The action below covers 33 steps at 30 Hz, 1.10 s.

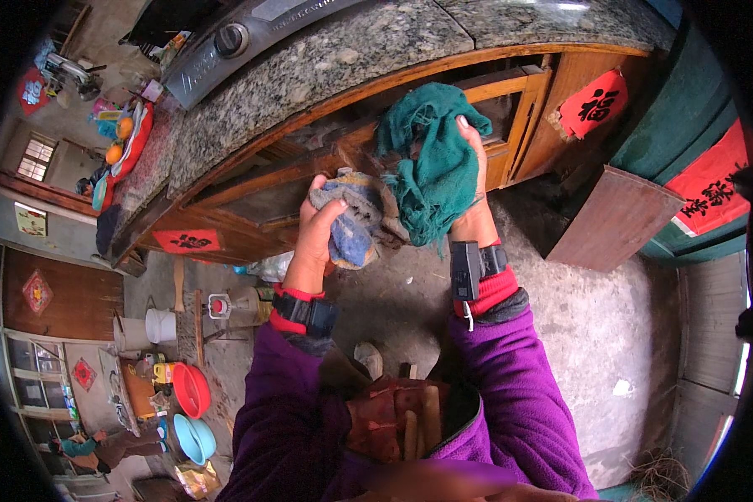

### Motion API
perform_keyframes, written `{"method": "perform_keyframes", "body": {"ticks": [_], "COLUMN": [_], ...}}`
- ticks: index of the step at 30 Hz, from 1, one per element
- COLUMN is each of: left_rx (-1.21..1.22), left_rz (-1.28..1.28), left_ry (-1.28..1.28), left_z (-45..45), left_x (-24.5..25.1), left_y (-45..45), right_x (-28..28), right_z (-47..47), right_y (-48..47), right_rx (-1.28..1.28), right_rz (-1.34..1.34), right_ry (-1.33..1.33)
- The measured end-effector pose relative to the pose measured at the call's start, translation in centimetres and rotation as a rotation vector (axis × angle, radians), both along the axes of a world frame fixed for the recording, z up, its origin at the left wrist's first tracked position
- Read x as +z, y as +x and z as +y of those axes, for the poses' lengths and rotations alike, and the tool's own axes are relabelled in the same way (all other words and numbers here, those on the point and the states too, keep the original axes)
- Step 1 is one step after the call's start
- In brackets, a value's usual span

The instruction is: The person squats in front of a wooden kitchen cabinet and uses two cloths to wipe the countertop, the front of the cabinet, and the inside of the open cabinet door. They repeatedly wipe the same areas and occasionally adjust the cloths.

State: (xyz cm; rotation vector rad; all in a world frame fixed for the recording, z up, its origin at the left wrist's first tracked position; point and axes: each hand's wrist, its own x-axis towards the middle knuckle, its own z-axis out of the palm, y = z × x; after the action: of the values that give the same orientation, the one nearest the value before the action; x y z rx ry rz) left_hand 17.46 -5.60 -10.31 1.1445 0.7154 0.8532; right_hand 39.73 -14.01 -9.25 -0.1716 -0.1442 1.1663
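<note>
My left hand point(317, 229) grips a bunched, worn blue-grey cloth point(351, 226) with yellowish edges, its thumb pressed on top. In my right hand point(474, 182) is a frayed green cloth point(436, 157), crumpled and hanging down, the thumb lying over its right side. The two cloths are close together, and whether they touch I cannot tell. Both are held in front of a wooden cabinet point(527, 119) with framed doors, below a speckled granite countertop point(314, 75). Most fingers of both hands are hidden behind the fabric.
A gas stove point(238, 47) stands on the countertop, with oranges point(122, 128) farther left. A brown board point(615, 219) leans at the right against a green cabinet point(659, 113). Red and blue basins point(191, 389) are on the left, near another person point(113, 448). Concrete floor point(539, 301) lies below.
</note>
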Motion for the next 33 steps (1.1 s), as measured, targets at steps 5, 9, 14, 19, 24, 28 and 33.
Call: {"method": "perform_keyframes", "body": {"ticks": [5,9,14,19,24,28,33], "left_rx": [-0.013,0.082,0.169,0.129,0.069,0.08,0.083], "left_rz": [-0.054,-0.06,-0.048,-0.009,0.009,0.052,0.037], "left_ry": [0.015,0.032,0.042,0.074,0.106,0.112,0.112], "left_z": [0.9,1.5,3.2,4.3,3.7,3.3,2.6], "left_x": [-0.5,-1.3,-1.4,-1.2,-1.0,-0.9,-0.8], "left_y": [-0.1,0.5,2.1,2.7,2.1,2.0,2.1], "right_x": [0.1,0.0,-0.9,-1.2,-0.6,-1.3,-3.3], "right_z": [-0.7,-0.8,-0.3,0.6,0.6,-0.5,-0.5], "right_y": [0.6,0.1,0.9,1.2,1.0,2.6,4.9], "right_rx": [-0.101,-0.25,-0.073,-0.011,-0.04,-0.085,-0.162], "right_rz": [-0.071,-0.243,-0.092,0.053,0.078,0.079,0.12], "right_ry": [0.093,0.122,0.15,0.095,-0.013,-0.008,0.08]}}
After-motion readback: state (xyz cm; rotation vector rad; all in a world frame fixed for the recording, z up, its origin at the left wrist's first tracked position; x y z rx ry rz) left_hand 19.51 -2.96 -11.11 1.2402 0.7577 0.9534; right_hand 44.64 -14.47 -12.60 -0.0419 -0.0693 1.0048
